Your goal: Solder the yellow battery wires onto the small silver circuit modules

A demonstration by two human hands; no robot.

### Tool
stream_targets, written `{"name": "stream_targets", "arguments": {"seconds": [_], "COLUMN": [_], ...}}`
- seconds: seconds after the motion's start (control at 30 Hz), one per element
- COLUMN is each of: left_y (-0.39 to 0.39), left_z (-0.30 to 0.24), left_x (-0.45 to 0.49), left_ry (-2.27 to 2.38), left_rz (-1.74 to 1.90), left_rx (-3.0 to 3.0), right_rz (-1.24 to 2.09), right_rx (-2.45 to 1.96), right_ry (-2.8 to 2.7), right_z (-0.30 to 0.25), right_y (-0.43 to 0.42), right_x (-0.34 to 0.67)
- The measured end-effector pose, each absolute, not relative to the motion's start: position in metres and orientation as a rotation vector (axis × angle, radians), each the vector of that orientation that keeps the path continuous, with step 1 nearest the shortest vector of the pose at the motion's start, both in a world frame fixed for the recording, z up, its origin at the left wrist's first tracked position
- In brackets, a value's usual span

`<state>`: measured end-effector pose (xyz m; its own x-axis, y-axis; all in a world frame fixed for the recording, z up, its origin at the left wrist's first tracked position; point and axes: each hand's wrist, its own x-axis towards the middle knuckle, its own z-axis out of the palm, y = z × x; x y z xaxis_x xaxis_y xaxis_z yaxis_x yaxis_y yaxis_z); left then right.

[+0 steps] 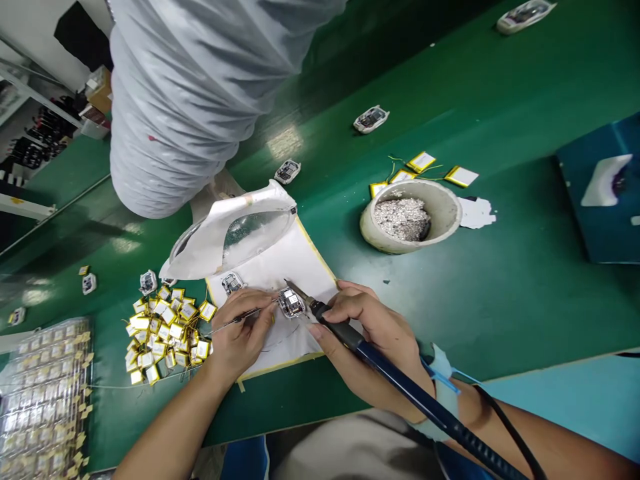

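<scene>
My right hand (380, 350) grips a soldering iron (395, 383) like a pen, its tip pointing up and left at the edge of a small device with a circuit board (291, 303). Thin metal tweezers (245, 315) are pinched in my left hand (240, 333), their end beside the board's left side. Whether the iron's tip touches the board I cannot tell. The board lies on a white sheet (310, 267) with yellow edges, between both hands. A second white-cased device (232, 283) lies just above my left hand.
A heap of yellow-edged battery cells (165, 330) lies left of my left hand. Beyond my right hand stands a round pot (373, 230) holding silvery shavings. A grey flexible duct (185, 113) with a clear hood (200, 257) hangs over the sheet. Plastic trays (45, 387) stand at left.
</scene>
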<state>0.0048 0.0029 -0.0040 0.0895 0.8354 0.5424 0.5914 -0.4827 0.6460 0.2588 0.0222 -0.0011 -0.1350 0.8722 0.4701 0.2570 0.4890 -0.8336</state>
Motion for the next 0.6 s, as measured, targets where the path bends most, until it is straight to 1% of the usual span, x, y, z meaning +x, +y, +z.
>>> {"name": "stream_targets", "arguments": {"seconds": [0.17, 0.6], "left_y": [0.0016, 0.0025], "left_z": [-0.0028, -0.0033], "left_x": [0.0036, 0.0035], "left_ry": [1.534, 1.502], "left_rz": [1.267, 1.27], "left_rx": [2.183, 2.225], "right_rz": [0.738, 0.752], "right_rx": [-0.986, -0.999], "right_ry": [-1.638, -1.665], "right_z": [-0.0008, -0.0009], "right_y": [0.0212, 0.0179], "right_x": [0.2561, 0.2541]}}
